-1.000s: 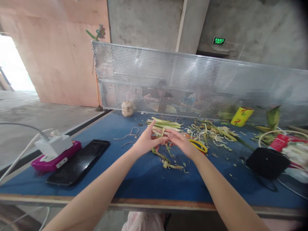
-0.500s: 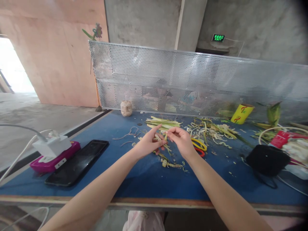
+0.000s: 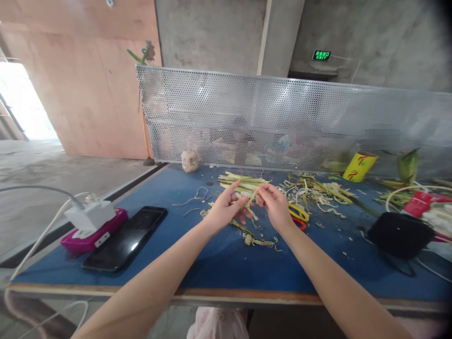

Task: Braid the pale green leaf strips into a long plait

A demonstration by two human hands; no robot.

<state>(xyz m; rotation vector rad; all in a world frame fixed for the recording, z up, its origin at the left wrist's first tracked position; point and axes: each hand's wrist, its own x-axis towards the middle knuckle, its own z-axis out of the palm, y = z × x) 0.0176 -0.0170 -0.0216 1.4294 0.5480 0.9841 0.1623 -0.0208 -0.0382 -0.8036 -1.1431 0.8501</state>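
Note:
My left hand (image 3: 228,209) is closed around a pale green leaf strip (image 3: 253,196), its index finger stretched out. My right hand (image 3: 274,207) pinches the upper end of that strip between thumb and fingertips. Just behind the hands lies a bundle of long pale green leaf strips (image 3: 242,178). Below them on the blue tabletop is a knotted, fringed piece of plant fibre (image 3: 261,242). Close to my right wrist are yellow and red loops (image 3: 298,213) that look like scissor handles, partly hidden by the hand.
Shredded strips (image 3: 318,189) are heaped at the right, near a yellow roll (image 3: 359,166). A black pouch (image 3: 400,234) sits at the right edge. A phone (image 3: 125,238) and a purple power strip (image 3: 93,230) lie left. A perforated metal screen (image 3: 212,113) borders the back.
The view has turned slightly left, so everything sits further right. My right fingertips have drawn a little away from the left hand, with the leaf strip stretched between them.

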